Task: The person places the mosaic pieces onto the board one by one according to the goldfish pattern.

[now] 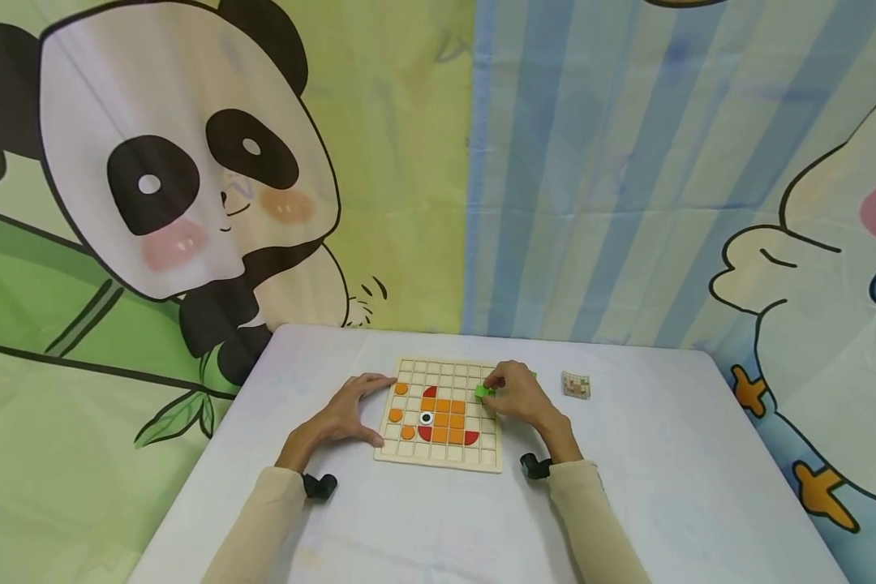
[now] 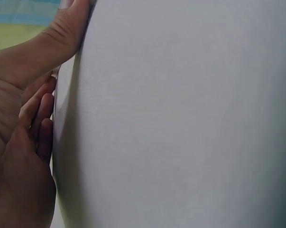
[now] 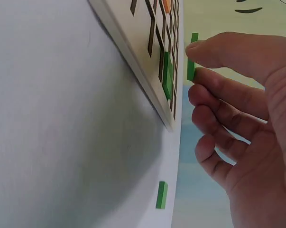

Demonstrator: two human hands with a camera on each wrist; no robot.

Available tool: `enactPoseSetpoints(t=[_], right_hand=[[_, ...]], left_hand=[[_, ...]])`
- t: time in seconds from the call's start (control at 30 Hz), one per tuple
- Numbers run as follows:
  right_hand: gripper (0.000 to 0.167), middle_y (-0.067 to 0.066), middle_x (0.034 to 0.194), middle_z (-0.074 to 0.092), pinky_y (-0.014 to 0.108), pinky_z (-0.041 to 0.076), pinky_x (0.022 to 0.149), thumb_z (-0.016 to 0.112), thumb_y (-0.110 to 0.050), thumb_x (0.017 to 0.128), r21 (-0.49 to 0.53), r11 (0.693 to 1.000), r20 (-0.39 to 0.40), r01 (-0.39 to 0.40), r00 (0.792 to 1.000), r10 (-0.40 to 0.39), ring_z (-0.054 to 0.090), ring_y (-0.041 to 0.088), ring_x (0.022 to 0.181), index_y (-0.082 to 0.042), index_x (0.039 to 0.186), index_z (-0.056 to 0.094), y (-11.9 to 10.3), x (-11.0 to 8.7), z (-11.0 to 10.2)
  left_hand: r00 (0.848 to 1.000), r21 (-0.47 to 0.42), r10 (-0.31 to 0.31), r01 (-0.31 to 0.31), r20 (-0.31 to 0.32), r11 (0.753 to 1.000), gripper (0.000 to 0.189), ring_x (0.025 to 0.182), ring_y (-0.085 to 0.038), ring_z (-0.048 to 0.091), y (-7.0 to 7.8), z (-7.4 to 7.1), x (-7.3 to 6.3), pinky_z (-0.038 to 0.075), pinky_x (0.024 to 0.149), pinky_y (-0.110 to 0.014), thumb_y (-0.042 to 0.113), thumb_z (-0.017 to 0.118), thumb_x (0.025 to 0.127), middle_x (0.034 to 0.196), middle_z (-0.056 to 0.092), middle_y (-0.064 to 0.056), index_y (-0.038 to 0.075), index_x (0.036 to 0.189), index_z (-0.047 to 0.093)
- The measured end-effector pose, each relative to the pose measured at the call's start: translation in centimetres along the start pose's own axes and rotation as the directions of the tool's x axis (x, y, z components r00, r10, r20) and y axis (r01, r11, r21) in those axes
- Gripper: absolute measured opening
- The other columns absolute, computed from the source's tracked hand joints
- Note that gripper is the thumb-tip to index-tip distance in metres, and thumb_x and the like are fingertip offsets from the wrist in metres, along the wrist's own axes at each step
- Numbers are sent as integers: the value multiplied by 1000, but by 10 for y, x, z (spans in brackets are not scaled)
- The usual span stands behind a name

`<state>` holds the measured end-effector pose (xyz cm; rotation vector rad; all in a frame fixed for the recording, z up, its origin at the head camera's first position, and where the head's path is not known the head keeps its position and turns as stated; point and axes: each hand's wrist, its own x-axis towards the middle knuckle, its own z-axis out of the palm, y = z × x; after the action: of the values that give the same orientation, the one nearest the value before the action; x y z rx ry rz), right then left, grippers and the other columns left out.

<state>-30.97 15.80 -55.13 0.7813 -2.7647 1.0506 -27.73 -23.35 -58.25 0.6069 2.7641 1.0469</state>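
Observation:
A square wooden grid board (image 1: 438, 465) lies on the table with a fish-like pattern of orange squares (image 1: 449, 419), red quarter-round pieces (image 1: 471, 438) and a white eye tile (image 1: 427, 418). Orange discs (image 1: 396, 415) sit along its left side. My left hand (image 1: 343, 412) touches the board's left edge, thumb and fingers spread apart. Over the board's right part, my right hand (image 1: 520, 395) pinches a green tile (image 3: 191, 66) between thumb and index finger. Below that, a second green tile (image 3: 167, 78) rests in the grid. The left wrist view shows mostly tabletop.
Another green tile (image 3: 161, 195) lies on the table beyond the board, mostly hidden behind the right hand in the head view. A small patterned card (image 1: 576, 385) lies to the right. Printed curtains (image 1: 555, 178) hang behind the white table (image 1: 438, 527).

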Motion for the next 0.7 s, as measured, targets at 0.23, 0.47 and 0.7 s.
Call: enactPoseSetpoints(t=[0.23, 0.47, 0.7], right_hand=[[15, 9, 96, 79, 39, 63, 82, 88, -5, 85, 5, 1000, 45, 1, 999, -1, 71, 20, 85, -1, 100, 84, -3, 6, 8], [22, 11, 100, 80, 41, 65, 85, 90, -8, 86, -8, 1000, 64, -1, 998, 1, 74, 20, 89, -2, 106, 84, -5, 6, 11], [21, 9, 100, 79, 39, 64, 85, 88, -8, 87, -6, 1000, 57, -18, 998, 19, 72, 17, 88, -2, 106, 85, -5, 6, 15]], left_hand=[[1000, -18, -7, 7, -3, 1000, 124, 156, -45, 40, -3, 0, 1, 31, 128, -73, 39, 110, 57, 167, 49, -12, 20, 164, 52], [999, 2, 36, -36, -11, 999, 124, 152, -44, 44, -7, 2, 3, 34, 127, -71, 40, 110, 55, 165, 51, -13, 18, 163, 53], [999, 4, 37, -37, -18, 999, 124, 151, -43, 45, -8, 3, 2, 35, 127, -70, 39, 110, 55, 164, 51, -13, 17, 163, 53]])
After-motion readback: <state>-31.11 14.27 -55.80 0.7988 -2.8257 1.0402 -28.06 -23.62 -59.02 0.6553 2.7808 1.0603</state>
